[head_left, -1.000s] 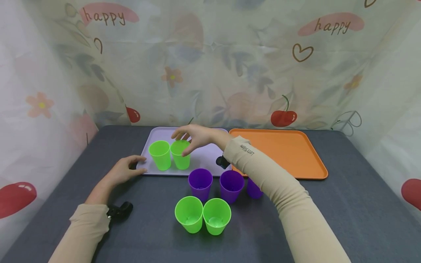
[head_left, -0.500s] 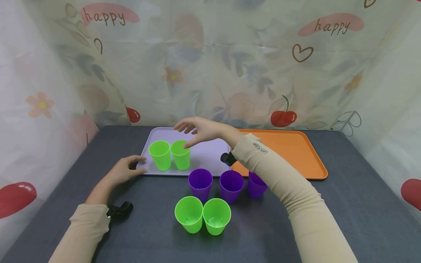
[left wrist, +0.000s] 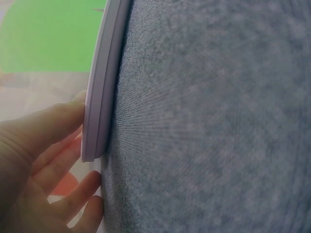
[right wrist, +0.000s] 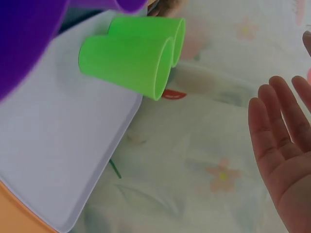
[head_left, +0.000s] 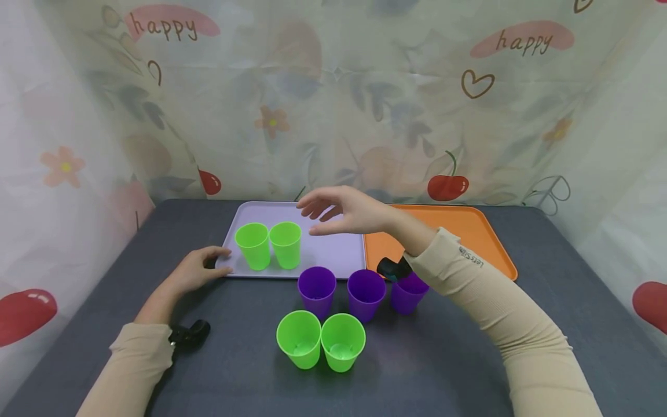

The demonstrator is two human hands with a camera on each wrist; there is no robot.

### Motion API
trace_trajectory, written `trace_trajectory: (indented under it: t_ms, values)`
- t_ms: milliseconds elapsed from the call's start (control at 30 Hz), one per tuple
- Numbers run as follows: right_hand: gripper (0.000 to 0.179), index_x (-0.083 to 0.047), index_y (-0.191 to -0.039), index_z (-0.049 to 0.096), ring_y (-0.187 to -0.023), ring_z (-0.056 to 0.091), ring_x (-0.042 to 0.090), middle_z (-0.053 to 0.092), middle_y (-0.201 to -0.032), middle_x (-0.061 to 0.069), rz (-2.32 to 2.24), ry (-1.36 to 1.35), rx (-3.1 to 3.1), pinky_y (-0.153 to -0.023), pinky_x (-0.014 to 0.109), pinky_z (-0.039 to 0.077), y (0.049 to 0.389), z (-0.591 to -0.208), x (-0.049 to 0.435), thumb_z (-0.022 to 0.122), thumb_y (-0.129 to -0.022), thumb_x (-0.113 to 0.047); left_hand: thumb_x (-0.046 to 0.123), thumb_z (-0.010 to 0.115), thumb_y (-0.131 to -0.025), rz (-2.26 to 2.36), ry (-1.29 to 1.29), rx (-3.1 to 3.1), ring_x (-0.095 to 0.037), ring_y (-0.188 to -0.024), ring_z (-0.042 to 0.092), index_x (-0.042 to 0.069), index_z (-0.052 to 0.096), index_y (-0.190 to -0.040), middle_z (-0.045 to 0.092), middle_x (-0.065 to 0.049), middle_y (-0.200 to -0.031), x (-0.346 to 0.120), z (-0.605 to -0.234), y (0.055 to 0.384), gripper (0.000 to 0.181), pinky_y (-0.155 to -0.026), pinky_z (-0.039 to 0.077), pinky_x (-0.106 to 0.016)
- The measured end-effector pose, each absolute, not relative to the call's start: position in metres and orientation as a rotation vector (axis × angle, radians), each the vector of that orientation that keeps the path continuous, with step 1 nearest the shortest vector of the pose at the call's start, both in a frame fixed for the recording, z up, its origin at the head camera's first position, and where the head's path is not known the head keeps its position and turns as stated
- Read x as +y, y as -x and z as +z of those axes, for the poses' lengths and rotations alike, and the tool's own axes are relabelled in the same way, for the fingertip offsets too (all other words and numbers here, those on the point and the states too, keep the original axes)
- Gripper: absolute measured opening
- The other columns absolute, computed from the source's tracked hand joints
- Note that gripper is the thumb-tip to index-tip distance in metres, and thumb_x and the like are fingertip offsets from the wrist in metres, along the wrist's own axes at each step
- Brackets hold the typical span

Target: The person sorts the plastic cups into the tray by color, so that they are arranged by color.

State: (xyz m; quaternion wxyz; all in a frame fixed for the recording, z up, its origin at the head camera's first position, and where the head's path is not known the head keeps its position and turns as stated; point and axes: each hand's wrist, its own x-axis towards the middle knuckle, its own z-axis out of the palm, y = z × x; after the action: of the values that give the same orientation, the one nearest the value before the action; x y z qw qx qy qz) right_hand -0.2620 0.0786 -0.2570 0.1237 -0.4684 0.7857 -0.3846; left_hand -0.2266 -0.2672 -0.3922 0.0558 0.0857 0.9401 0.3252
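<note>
My left hand (head_left: 200,269) holds the left front corner of a lilac tray (head_left: 333,255). In the left wrist view the thumb is at its rim (left wrist: 99,87), with part of the fingers hidden behind it. Two upright green cups (head_left: 253,246) (head_left: 286,246) stand side by side on the tray's left half. My right hand (head_left: 359,211) hovers above the tray's right part, apart from the cups. Its fingers are loosely extended with nothing in them; the right wrist view shows a bare palm (right wrist: 291,179).
In front of the trays stand three purple cups (head_left: 316,292) (head_left: 366,295) (head_left: 409,292), the rightmost partly behind the right wrist's camera. Nearer are two green cups (head_left: 299,340) (head_left: 343,343). An orange tray (head_left: 469,231) lies right of the lilac one, partly covered by the right arm. A patterned curtain hangs behind.
My right hand has drawn up and away to the right from the right-hand green cup on the tray, leaving that cup standing. The left hand and the cups have stayed put.
</note>
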Motion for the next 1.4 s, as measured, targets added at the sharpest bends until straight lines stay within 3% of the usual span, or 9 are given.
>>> trace_trajectory:
  t_ms: [400,667,1100,1400]
  values:
    - [0.044,-0.002,-0.123,0.054,-0.106,0.062,0.016,0.062,-0.118,0.011,-1.161,1.485,2.164,-0.091,0.030,0.051,0.217,-0.270,0.106,0.069,-0.082,-0.007,0.026,0.066,-0.086,0.989,-0.255,2.866,-0.041,-0.119,0.046,-0.001,0.054,-0.127,0.051,-0.026,-0.131,-0.267,-0.392,0.225,0.050,-0.102,0.035,-0.057]
    - [0.047,0.003,-0.123,0.052,-0.111,0.060,0.031,0.061,-0.119,0.020,-1.192,1.495,2.083,-0.094,0.029,0.050,0.187,-0.288,0.121,0.071,-0.081,-0.008,0.027,0.066,-0.086,0.989,-0.250,2.867,-0.041,-0.120,0.045,0.000,0.053,-0.127,0.051,-0.026,-0.131,-0.268,-0.394,0.227,0.051,-0.102,0.035,-0.057]
    - [0.055,-0.005,-0.127,0.051,-0.116,0.057,0.014,0.057,-0.122,0.008,-1.172,1.570,2.079,-0.099,0.029,0.046,0.161,-0.323,0.133,0.074,-0.080,-0.020,0.025,0.066,-0.086,0.984,-0.273,2.876,-0.042,-0.120,0.046,-0.001,0.054,-0.126,0.052,-0.026,-0.130,-0.267,-0.394,0.227,0.050,-0.102,0.035,-0.057]
    - [0.062,-0.005,-0.128,0.050,-0.116,0.057,0.018,0.057,-0.124,0.010,-1.118,1.564,2.141,-0.098,0.030,0.047,0.150,-0.335,0.135,0.077,-0.076,-0.025,0.026,0.066,-0.086,0.962,-0.275,2.885,-0.041,-0.118,0.046,0.000,0.054,-0.126,0.051,-0.027,-0.130,-0.267,-0.393,0.226,0.049,-0.101,0.036,-0.058]
